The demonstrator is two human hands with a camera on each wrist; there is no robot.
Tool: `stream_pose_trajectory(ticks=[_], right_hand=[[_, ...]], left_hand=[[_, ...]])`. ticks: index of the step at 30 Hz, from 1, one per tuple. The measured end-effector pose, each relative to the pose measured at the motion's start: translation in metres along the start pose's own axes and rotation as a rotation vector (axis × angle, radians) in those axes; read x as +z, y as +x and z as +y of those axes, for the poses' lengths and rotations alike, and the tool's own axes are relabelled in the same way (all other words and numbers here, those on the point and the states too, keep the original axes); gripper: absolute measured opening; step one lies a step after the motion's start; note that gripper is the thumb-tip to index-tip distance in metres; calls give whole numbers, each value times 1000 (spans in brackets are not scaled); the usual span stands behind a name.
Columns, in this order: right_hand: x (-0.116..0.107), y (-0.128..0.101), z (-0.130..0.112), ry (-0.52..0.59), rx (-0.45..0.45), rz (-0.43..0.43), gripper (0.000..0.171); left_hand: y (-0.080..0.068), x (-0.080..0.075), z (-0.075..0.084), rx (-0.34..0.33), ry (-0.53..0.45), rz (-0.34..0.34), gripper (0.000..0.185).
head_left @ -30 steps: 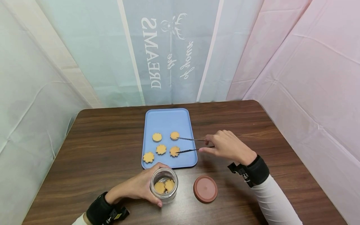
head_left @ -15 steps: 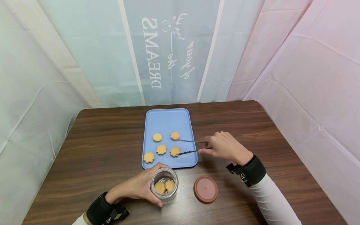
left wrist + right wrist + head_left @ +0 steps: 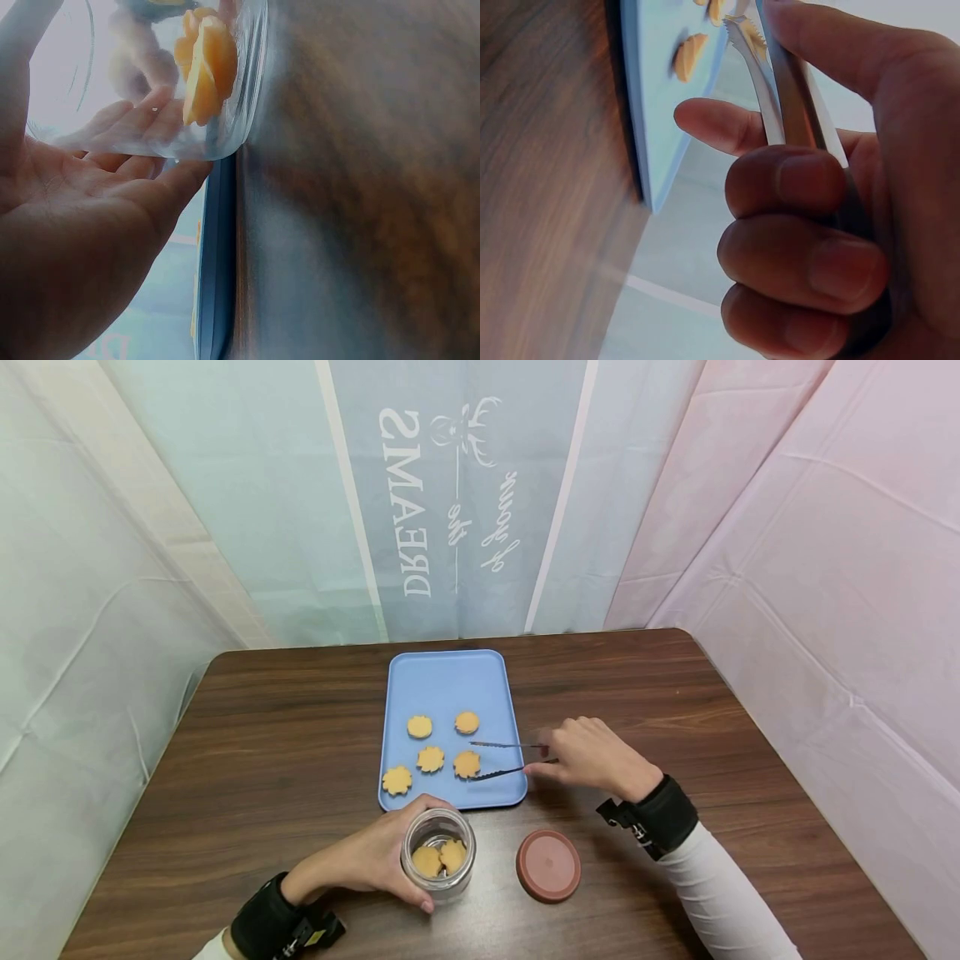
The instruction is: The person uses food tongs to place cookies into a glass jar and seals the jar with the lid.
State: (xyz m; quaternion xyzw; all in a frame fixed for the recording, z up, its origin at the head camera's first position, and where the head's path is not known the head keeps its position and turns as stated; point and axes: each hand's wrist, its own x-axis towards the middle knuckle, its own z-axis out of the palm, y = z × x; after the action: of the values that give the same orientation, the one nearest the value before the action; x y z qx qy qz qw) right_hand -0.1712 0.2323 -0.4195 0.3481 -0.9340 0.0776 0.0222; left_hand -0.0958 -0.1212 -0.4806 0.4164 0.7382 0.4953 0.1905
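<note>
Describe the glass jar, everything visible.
The glass jar is clear, round and short, standing upright and open on the brown wooden table, just in front of the blue tray. Two tan cookies lie inside. The left hand grips its side, fingers wrapped around the wall. Its reddish-brown lid lies apart on the table to its right, not touching it.

We see a dark wood table (image 3: 285,752), pale cloth walls (image 3: 810,527) around us, a middle panel (image 3: 450,502) with mirrored lettering, soft even light
</note>
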Motion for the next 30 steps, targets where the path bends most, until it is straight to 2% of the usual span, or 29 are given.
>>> stream_pose_trajectory(ticks=[9, 18, 30], right_hand=[[10, 4, -1, -21, -3, -2, 48], [16, 6, -4, -27, -1, -18, 53], [20, 6, -3, -22, -7, -18, 55]], left_hand=[[0, 0, 2, -25, -9, -2, 93], [0, 0, 0, -3, 2, -2, 94], [0, 0, 1, -8, -18, -6, 93]])
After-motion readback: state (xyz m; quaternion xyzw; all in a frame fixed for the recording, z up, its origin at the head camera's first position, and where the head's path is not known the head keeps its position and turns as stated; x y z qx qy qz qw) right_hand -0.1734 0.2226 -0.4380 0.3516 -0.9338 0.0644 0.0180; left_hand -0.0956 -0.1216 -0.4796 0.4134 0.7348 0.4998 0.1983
